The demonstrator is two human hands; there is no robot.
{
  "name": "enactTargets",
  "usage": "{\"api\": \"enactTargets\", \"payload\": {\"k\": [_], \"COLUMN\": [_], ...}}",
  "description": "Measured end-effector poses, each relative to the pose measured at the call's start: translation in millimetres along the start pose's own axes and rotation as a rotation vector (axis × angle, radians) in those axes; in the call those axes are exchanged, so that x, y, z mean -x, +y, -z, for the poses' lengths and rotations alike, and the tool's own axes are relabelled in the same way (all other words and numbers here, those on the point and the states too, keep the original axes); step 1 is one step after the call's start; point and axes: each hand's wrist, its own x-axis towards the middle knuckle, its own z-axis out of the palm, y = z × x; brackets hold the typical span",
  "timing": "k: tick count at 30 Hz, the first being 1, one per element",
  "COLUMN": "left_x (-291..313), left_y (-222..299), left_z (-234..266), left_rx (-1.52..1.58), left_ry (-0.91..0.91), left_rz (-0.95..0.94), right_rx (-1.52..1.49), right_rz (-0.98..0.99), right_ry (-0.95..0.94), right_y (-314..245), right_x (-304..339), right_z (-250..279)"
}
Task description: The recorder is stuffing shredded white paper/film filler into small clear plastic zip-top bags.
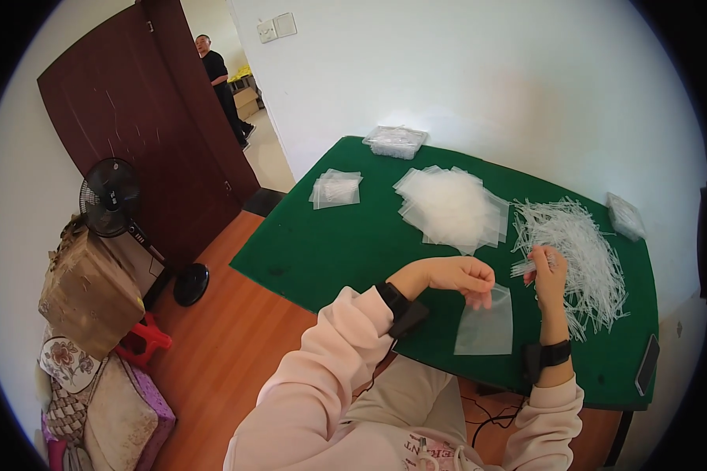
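Note:
My left hand [462, 276] is closed, its fingertips pinching the top edge of a clear flat plastic bag [485, 334] over the front of the green table. To the right, my right hand [550, 275] is closed around a small bunch of thin clear plastic sticks [522, 268], which look like floss picks. Beside and behind that hand spreads a large loose heap of the same picks [585, 255]. A stack of clear plastic bags [452, 206] lies just beyond my left hand. Whether anything is inside the held bag I cannot make out.
Smaller bags [337, 189] lie at the table's left. Clear plastic boxes stand at the back [396, 141] and right edge [625, 216]; a phone [647, 365] lies front right. On the floor left are a fan [111, 196] and cardboard box [92, 290]. A person [220, 82] stands beyond the doorway.

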Motion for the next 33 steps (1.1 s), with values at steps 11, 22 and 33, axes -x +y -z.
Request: {"api": "enactTargets", "payload": {"k": [11,22,33], "left_x": [-16.3,-9.4,-14.3], "left_y": [-23.7,-25.1,-12.6], "left_z": [-5.0,6.4,-10.1], "left_rx": [-0.417,-0.463,-0.579], "left_ry": [0.057,0.195,0.122], "left_rz": [-0.112,-0.140,-0.244], "right_rx": [-0.004,-0.023,-0.065], "right_rz": [-0.032,-0.076,-0.041], "right_ry": [-0.183,-0.305,-0.242], "right_y": [-8.0,-8.1,-14.2], "right_x": [14.5,8.2,14.4], "right_z": [-5.0,-17.7,-10.4]}}
